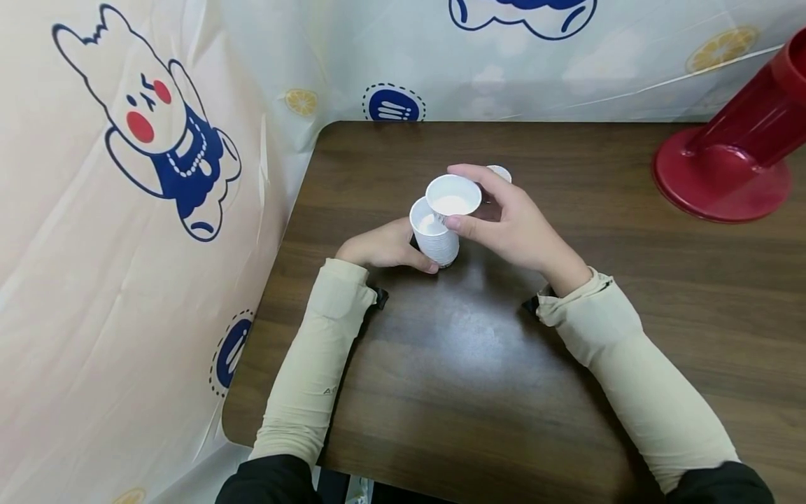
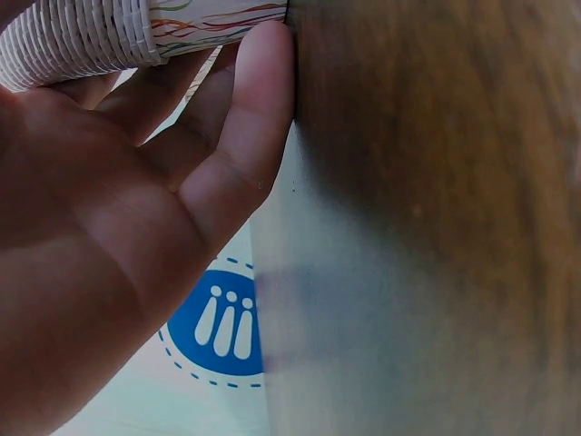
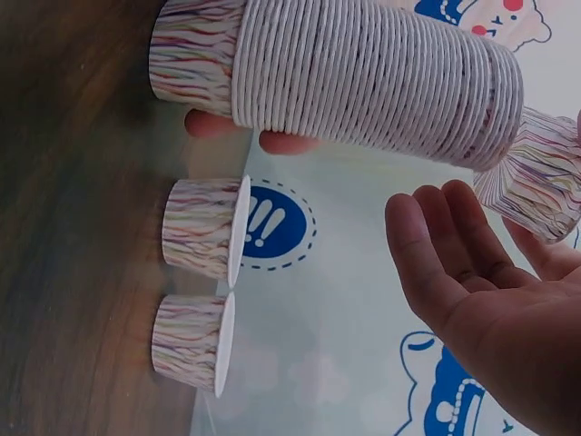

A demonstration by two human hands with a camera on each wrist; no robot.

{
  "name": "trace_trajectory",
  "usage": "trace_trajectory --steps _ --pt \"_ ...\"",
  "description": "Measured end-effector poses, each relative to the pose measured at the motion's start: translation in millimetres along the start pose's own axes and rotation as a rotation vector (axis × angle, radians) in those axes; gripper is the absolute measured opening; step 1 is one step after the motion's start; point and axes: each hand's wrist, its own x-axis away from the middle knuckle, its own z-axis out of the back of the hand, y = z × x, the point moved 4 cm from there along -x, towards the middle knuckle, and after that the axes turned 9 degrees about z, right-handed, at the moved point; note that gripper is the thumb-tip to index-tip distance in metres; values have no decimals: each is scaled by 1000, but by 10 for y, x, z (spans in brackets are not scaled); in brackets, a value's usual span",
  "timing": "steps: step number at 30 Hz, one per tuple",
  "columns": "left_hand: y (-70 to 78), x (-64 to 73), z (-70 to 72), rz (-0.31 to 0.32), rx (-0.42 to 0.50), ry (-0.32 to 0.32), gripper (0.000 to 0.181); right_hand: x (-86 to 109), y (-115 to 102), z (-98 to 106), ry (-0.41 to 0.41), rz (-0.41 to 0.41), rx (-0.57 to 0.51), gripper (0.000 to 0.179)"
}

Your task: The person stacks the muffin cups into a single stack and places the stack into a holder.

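Observation:
A tall stack of nested white paper cups (image 1: 437,246) stands on the table, its colourful wavy stripes showing on the lowest cup. My left hand (image 1: 392,245) holds the stack low down, thumb in front and fingers behind. Just above the stack's mouth, my right hand (image 1: 519,227) grips a single paper cup (image 1: 453,196) between thumb and fingers. That striped cup (image 3: 543,177) is tilted beside the stack's top end in the right wrist view. Two more paper cups stand upright side by side on the table, a nearer one (image 3: 201,227) and another cup (image 3: 189,343).
A dark brown wooden table (image 1: 478,392) lies under both arms. At its back right stands a glossy red cylinder on a round base (image 1: 724,171). A pale printed cloth (image 1: 157,315) hangs along the left and back edges.

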Motion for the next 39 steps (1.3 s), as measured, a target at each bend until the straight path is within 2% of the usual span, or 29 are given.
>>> trace_trajectory --steps 12,24,32,39 --pt "0 -1 -2 -7 -3 16 79 -35 -4 -115 -33 30 12 61" --pt "-16 -7 0 -9 3 6 81 -54 20 -199 -37 42 -33 62" --pt "-14 -13 -1 -32 15 4 80 -55 40 -235 -29 41 -56 64" --pt "-7 -16 -6 -21 12 7 73 -49 89 -271 -64 30 16 64"
